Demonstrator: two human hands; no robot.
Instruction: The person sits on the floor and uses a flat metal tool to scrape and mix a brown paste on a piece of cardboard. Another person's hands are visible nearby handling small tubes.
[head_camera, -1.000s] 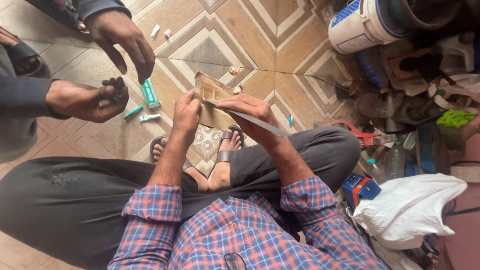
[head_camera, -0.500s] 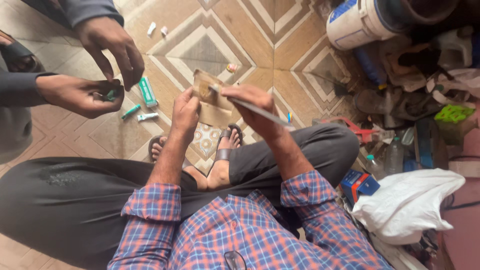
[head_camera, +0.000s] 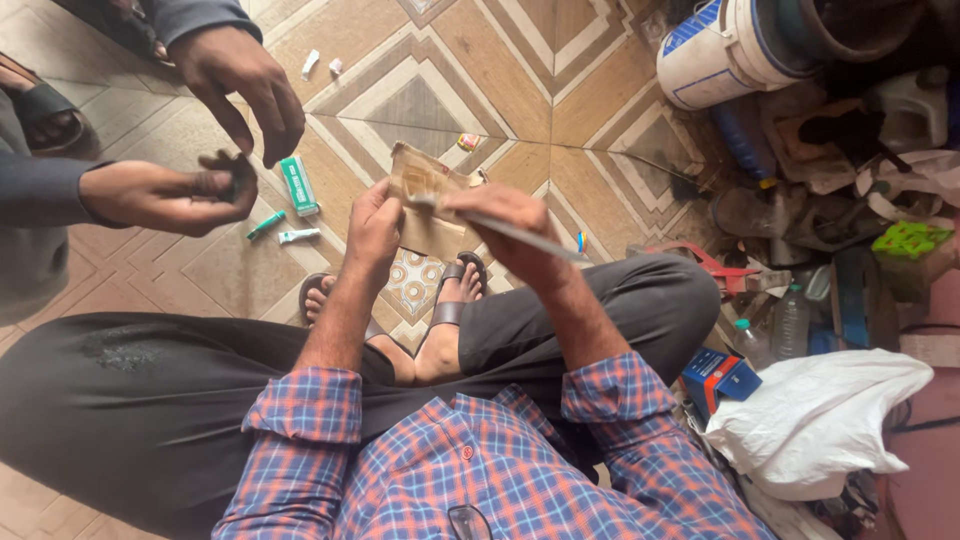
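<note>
**Brown card piece worked between two hands**

At the centre of the frame the left hand (head_camera: 372, 222) pinches a worn, tan piece of cardboard (head_camera: 425, 200), fingers clamped on its left edge. The right hand (head_camera: 505, 215) is closed around a thin flat metal strip (head_camera: 520, 235) laid against the card. Left of centre, a small green box (head_camera: 299, 185) lies on the tiled floor (head_camera: 520, 90). Upper right stands a white bucket (head_camera: 735, 45) with a blue label; what it holds cannot be told. Lower right lie a blue box (head_camera: 722, 373) and a white plastic bag (head_camera: 820, 420).

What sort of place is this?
Probably a cluttered home or small workshop corner: patterned tiled floor, a white bucket and piled bottles and junk along the side, people sitting on the floor working by hand.
</note>
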